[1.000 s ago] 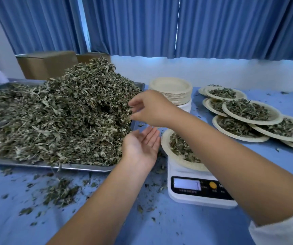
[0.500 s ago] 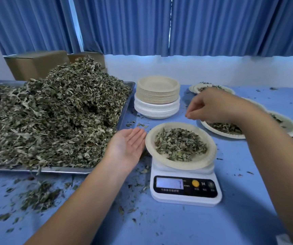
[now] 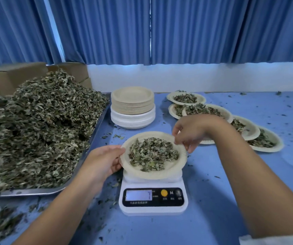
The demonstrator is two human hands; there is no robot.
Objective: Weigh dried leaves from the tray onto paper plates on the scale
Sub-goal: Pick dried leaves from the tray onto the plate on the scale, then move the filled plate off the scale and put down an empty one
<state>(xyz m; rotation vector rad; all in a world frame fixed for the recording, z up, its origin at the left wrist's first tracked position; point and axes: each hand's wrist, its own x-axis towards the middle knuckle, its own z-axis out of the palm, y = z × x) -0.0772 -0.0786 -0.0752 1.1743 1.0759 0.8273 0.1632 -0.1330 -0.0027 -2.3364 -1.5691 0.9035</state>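
Note:
A white digital scale (image 3: 153, 200) stands near the table's front, and a beige paper plate (image 3: 159, 174) with a small heap of dried leaves (image 3: 153, 153) rests on it. My left hand (image 3: 103, 160) holds the plate's left rim, thumb on top. At the far right rim my right hand (image 3: 189, 132) pinches the plate's edge. A metal tray (image 3: 82, 167) to the left carries a tall mound of dried leaves (image 3: 36, 128).
A stack of unused paper plates (image 3: 133, 106) stands behind the scale. Several filled plates (image 3: 239, 124) overlap in a row at the right. Cardboard boxes (image 3: 14, 76) sit behind the tray. Leaf crumbs (image 3: 2, 221) litter the blue table.
My right hand came down from above the filled plates to the weighed plate's right rim. My left hand moved from beside the tray to the plate's left rim.

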